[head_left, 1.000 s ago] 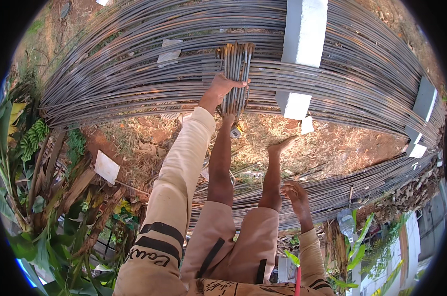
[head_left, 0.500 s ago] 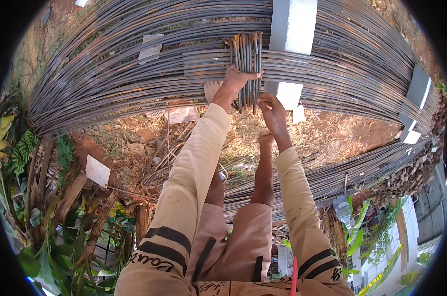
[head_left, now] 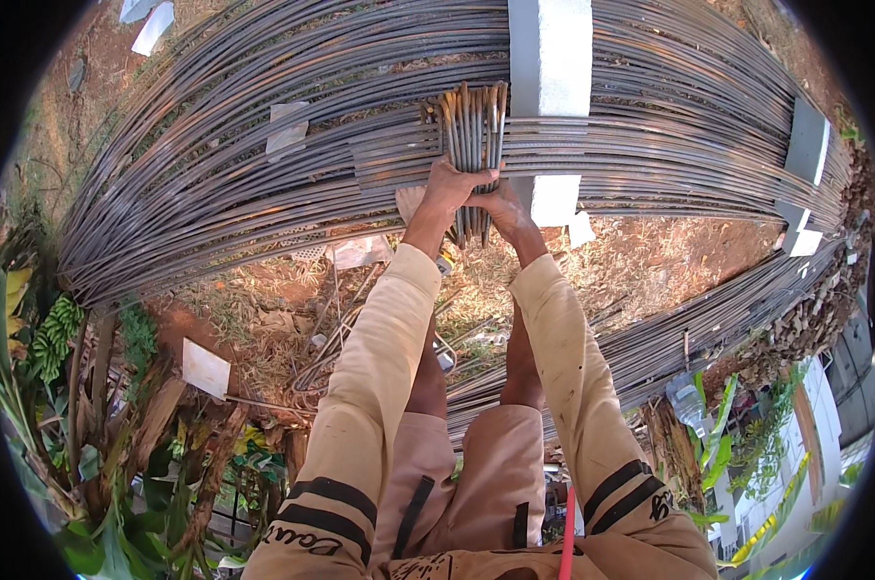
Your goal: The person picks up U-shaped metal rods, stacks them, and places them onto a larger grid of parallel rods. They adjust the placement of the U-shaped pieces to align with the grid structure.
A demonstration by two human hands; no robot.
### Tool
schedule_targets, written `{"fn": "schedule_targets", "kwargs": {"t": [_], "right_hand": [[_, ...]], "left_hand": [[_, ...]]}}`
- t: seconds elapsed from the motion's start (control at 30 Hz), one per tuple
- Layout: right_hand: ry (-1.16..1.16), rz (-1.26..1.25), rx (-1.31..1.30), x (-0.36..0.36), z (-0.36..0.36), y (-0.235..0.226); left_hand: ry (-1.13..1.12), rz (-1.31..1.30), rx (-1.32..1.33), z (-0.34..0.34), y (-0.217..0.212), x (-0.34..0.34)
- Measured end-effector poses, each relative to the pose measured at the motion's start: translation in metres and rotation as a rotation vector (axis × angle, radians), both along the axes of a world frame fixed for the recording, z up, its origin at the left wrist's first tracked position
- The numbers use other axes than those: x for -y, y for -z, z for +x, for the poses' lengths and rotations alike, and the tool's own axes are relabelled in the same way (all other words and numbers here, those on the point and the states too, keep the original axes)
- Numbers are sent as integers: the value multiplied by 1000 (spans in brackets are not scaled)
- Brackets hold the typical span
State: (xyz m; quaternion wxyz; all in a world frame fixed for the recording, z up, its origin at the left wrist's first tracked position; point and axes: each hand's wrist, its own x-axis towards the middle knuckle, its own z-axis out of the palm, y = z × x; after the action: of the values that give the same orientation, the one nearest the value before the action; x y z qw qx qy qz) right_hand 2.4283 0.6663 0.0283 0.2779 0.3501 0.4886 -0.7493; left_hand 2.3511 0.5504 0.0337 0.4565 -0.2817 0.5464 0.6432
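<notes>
A bundle of short steel rebar pieces (head_left: 471, 121), probably bent stirrups, is held crosswise over the long bars. Their rusty upper ends fan apart slightly, and the lower ends stick out below my hands. My left hand (head_left: 445, 193) wraps round the bundle from the left, its thumb lying across the front. From the right, my right hand (head_left: 507, 211) closes on the lower part of the same bundle, close under the left thumb. Long steel bars (head_left: 640, 145) run left to right behind and on both sides of the bundle.
A white-and-grey block (head_left: 551, 97) stands just right of the bundle, among the bars. Another block (head_left: 806, 145) is farther right. Bent rods (head_left: 336, 338) lie on the dry grass at left. More long bars (head_left: 611, 358) lie at lower right. Plants (head_left: 60, 338) border the left.
My right hand has moved up and left from the bundle's right edge and now grips it beside my left hand. The rods' upper ends fan out more.
</notes>
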Motion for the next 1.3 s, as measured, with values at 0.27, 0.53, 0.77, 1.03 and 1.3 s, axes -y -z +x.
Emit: {"fn": "schedule_targets", "kwargs": {"t": [0.27, 0.53, 0.77, 1.03, 1.3], "right_hand": [[-34, 126, 44, -2, 10, 30], [45, -42, 49, -10, -6, -1], [43, -16, -46, 0, -8, -3], [-60, 78, 11, -13, -4, 0], [-168, 172, -18, -22, 0, -39]], "left_hand": [[279, -122, -120, -21, -4, 13], [-246, -60, 53, 54, -1, 108], [-1132, 800, 56, 66, 127, 121], [-978, 1132, -461, -5, 136, 47], [-950, 1437, -390, -6, 82, 55]]}}
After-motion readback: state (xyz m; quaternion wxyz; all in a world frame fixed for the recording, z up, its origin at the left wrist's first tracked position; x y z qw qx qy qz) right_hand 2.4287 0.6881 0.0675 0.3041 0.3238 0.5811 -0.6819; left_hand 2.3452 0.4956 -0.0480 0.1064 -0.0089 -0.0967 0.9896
